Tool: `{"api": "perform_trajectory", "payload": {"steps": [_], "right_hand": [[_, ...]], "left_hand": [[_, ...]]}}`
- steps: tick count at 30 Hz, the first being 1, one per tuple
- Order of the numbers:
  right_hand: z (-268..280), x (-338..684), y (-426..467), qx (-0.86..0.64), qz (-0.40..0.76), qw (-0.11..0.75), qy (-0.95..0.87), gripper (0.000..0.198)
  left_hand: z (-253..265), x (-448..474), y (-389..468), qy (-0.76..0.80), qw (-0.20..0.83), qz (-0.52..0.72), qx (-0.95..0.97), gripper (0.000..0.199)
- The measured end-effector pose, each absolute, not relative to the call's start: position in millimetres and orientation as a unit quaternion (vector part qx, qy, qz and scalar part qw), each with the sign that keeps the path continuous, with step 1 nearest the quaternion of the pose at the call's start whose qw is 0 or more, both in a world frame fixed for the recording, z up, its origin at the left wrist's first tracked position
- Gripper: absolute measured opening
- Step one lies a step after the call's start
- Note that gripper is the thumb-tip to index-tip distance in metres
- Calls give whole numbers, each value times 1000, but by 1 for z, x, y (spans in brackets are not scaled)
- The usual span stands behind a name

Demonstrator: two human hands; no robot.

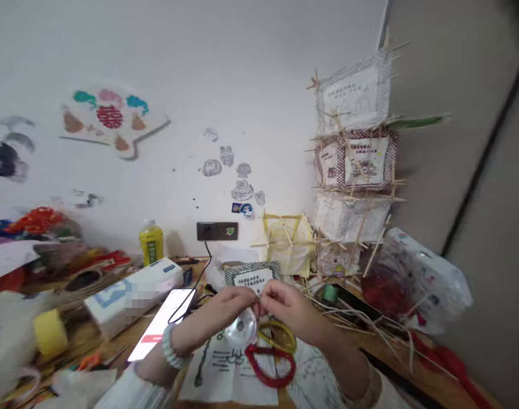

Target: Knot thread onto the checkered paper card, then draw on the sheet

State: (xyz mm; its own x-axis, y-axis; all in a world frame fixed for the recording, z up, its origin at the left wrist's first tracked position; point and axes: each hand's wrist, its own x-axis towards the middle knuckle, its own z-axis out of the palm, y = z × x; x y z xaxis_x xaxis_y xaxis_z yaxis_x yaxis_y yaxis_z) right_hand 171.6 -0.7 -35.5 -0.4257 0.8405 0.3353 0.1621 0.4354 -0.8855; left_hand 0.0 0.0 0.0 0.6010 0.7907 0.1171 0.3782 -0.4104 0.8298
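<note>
My left hand and my right hand meet above the desk with their fingertips pinched close together. Whatever lies between the fingers is too small to make out. Just under my left hand is a clear round spool. A fuzzy yellow loop hangs or lies below my right hand, and I cannot tell which. Nearer to me is a fuzzy red loop. Beneath them a white paper with drawn lines and writing lies on the desk. A pale coiled band circles my left wrist.
Left of my hands are a lit phone with a cable, a white box, a yellow bottle and a yellow roll. Stick-framed paper lanterns rise at the back right. Loose white cords and a plastic bag lie to the right.
</note>
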Motion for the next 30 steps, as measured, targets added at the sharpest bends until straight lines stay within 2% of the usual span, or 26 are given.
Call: {"api": "perform_trajectory", "payload": {"steps": [8, 11, 13, 16, 22, 26, 30], "right_hand": [[-28, 177, 0, -321, 444, 466, -695, 15], [-63, 173, 12, -340, 460, 480, -665, 14], [-97, 170, 22, -381, 448, 521, -618, 16], [-141, 169, 31, -423, 435, 584, -539, 20], [-149, 172, 28, -404, 466, 633, -467, 21], [-146, 170, 26, -401, 468, 665, -422, 19], [-145, 172, 27, -395, 469, 674, -411, 20]], "left_hand": [[-34, 1, 20, 332, 466, 216, 791, 22], [-61, 17, 29, 352, 453, 226, 787, 17], [-81, 28, 32, 396, 404, 244, 788, 10], [-102, 40, 33, 419, 394, 240, 782, 4], [-106, 42, 24, 395, 408, 246, 785, 22], [-114, 44, 16, 407, 362, 237, 805, 37], [-124, 48, 13, 393, 324, 279, 814, 33]]}}
